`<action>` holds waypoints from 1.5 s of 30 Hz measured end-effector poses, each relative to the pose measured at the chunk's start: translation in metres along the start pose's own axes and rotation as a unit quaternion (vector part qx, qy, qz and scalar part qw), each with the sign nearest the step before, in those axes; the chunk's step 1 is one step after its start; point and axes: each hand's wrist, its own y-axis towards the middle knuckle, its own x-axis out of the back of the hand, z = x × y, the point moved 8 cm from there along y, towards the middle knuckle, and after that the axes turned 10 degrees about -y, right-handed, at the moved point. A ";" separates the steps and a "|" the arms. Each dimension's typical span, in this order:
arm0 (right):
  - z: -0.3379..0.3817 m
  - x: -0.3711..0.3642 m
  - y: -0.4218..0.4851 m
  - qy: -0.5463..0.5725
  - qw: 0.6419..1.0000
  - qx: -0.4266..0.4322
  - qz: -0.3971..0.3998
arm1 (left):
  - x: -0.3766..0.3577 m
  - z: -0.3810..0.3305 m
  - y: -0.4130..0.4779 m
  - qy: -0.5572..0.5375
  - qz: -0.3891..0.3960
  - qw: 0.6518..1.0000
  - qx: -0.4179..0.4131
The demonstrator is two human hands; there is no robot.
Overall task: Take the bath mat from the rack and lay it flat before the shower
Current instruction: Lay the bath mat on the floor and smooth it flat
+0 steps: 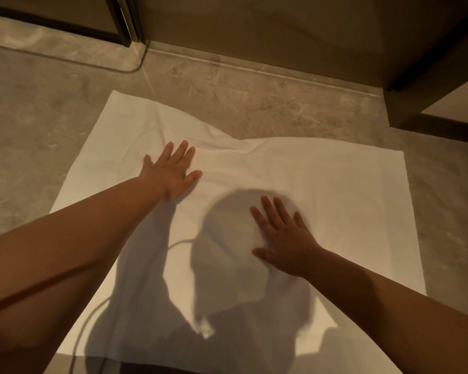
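Observation:
A white bath mat (335,190) lies spread on the grey stone floor, with a wrinkled ridge along its far edge near the middle. My left hand (173,171) rests palm down on the mat's left part, fingers spread, just below the ridge. Palm down too, my right hand (281,238) presses on the mat's middle, fingers apart. Neither hand grips the cloth. My own shadow covers the mat's near half.
A low stone threshold (254,68) runs across the floor beyond the mat, with a glass door's dark frame (122,28) at the upper left. A dark frame or cabinet base (427,103) stands at the upper right. Bare floor (25,130) surrounds the mat.

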 end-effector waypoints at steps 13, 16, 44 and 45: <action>0.008 -0.002 -0.006 -0.013 1.000 0.017 -0.003 | -0.025 0.000 -0.011 0.088 -0.038 0.995 0.018; 0.007 0.000 -0.003 -0.021 0.999 0.019 -0.029 | -0.028 0.004 -0.015 0.096 -0.055 0.994 0.009; -0.033 0.068 0.109 0.061 0.989 -0.091 -0.096 | -0.025 -0.002 -0.011 0.010 -0.194 0.973 -0.127; -0.040 0.069 0.112 0.068 0.989 -0.102 -0.088 | -0.025 -0.002 -0.011 0.010 -0.196 0.972 -0.127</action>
